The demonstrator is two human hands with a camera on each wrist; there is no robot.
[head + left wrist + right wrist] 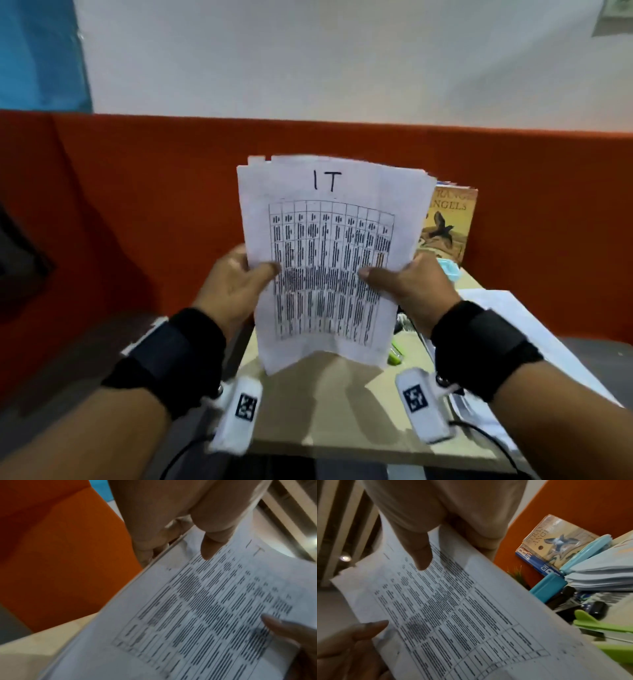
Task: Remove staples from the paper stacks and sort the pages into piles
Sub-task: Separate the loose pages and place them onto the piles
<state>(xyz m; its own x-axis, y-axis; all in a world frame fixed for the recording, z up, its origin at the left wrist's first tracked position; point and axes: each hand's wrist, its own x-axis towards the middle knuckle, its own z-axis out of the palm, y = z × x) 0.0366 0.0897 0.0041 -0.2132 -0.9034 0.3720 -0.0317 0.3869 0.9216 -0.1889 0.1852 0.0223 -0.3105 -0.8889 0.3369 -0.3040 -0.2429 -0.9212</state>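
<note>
Paper stack (329, 260) before book (448, 222), partition (171, 205)

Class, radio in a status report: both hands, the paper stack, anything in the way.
Left hand and right hand both grip the paper stack, held upright above the desk. No staple visible. Nothing blocking.

Paper stack (329, 260): thin matt white sheets, creased, printed with a black table, top edges ragged. Counter (342, 404): smooth pale laminate of woodlike tone with a faint sheen. Partition (154, 192): matt orange-red cloth. Book (448, 222): glossy paper cover. Wrist straps (486, 346): matt black fabric. Camera housings (423, 404): smooth white plastic. Stapler (547, 585): smooth light-blue plastic. Green tool (599, 626): smooth lime plastic.
</note>
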